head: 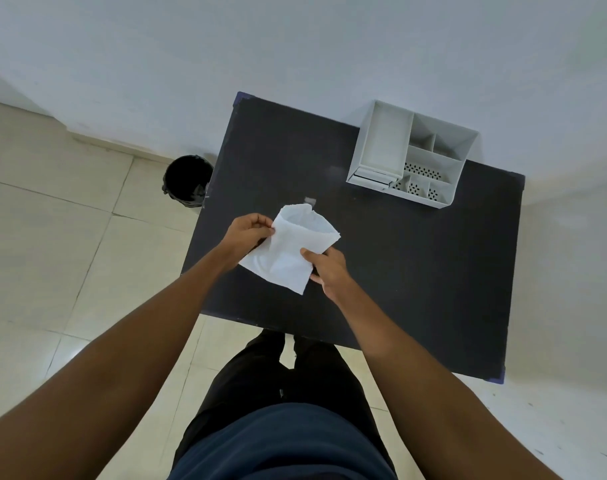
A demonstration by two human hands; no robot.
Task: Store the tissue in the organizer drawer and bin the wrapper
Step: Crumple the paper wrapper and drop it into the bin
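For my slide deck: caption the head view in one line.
Both hands, left and right, hold a white tissue over a black table; organizer and bin beyond.

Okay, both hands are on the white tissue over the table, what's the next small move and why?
Probably fold it in half once more: the tissue is spread wide between the left hand and right hand, likely too wide for the organizer drawer.

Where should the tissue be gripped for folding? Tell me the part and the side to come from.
Probably by its opposite side edges, as now: the left hand pinches the left edge of the tissue and the right hand the right edge. It is a thin, limp sheet held above the table, so spread grips from both sides keep it flat.
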